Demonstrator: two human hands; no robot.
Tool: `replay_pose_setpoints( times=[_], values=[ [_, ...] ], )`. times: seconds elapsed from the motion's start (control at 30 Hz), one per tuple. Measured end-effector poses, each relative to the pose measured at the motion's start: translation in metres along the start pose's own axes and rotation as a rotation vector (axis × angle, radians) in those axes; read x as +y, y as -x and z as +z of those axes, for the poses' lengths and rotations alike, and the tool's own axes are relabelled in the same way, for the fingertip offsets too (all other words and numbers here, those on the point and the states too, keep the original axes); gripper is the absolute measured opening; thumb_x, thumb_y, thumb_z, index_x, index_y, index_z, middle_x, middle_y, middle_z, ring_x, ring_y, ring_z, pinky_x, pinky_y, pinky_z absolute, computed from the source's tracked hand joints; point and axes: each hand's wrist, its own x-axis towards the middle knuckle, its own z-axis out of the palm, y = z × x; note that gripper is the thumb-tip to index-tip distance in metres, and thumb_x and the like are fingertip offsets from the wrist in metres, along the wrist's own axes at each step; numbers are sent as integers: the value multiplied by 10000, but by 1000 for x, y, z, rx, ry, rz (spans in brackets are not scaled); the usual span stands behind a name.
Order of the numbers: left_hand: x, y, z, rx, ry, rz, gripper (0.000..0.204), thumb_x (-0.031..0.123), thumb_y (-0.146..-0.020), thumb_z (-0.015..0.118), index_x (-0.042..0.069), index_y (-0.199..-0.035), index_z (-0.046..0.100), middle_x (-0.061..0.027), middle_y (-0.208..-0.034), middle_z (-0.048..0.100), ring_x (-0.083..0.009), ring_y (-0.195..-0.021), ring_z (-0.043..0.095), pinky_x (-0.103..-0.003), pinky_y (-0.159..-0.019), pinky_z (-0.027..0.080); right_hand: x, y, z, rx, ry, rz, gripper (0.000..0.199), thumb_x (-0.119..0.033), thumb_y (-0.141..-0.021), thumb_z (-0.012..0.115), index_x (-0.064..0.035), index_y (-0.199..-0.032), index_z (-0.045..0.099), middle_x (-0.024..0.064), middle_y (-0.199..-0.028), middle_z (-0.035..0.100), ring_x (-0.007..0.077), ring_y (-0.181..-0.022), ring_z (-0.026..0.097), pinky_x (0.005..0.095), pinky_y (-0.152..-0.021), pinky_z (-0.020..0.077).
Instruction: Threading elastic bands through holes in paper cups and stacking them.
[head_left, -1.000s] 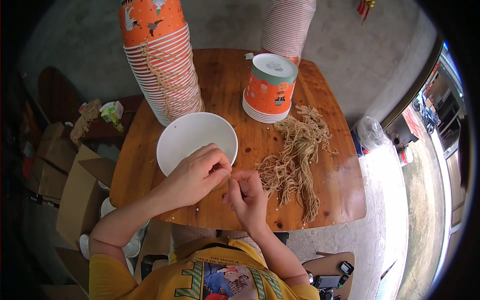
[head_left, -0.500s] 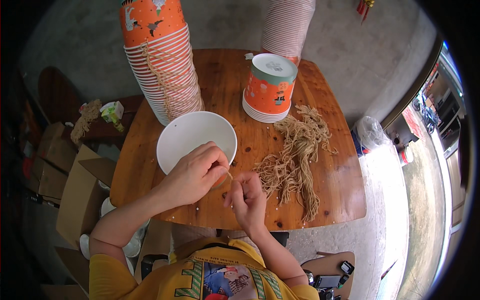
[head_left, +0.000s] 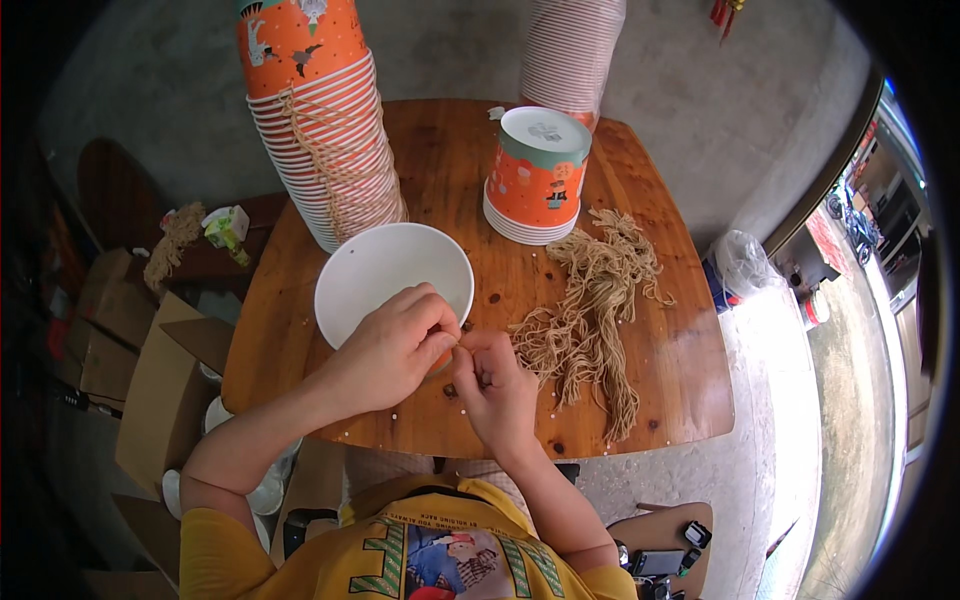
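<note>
A white-lined paper bucket (head_left: 385,262) sits near the table's front left, its mouth facing up toward me. A bit of its orange outside shows below my fingers. My left hand (head_left: 393,345) lies over the near rim, thumb and fingers pinched on a tan cord at that rim. Close beside it, my right hand (head_left: 497,388) is closed in a pinch, its fingertips meeting the left ones at the cord. The cord is mostly hidden between the fingers. To the right lies a loose bundle of tan cords (head_left: 600,310).
A tall stack of orange buckets (head_left: 325,150) with cords hanging down its side stands behind left. A short upturned stack (head_left: 540,175) and a plastic-wrapped stack (head_left: 570,50) stand behind right. A cardboard box (head_left: 160,395) is on the left; the wooden table (head_left: 680,380) curves around.
My right hand has moved slightly up, bringing its fingertips against the left hand's. The stretch of cord seen between them earlier is now mostly hidden. The bucket has barely moved.
</note>
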Motion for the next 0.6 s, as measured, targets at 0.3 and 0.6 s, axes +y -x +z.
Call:
replay_pose_setpoints(
  times=[0.3, 0.6],
  values=[
    [-2, 2, 2, 45, -221, 83, 179, 53, -831, 643, 38, -923, 490, -107, -920, 522, -306, -896, 546, -420, -757, 459, 4, 4, 5, -70, -390, 211, 53, -85, -955, 575, -67, -987, 536, -16, -641, 579, 34, -524, 481, 189, -490, 381],
    [-17, 35, -15, 178, -570, 199, 238, 74, -798, 690, 61, -970, 526, -104, -970, 525, -313, -945, 533, -421, -837, 434, -12, 29, -12, -317, -647, 531, 123, -134, -1004, 501, -50, -1092, 515, -16, -654, 573, 28, -541, 502, 171, -480, 354]
  ],
)
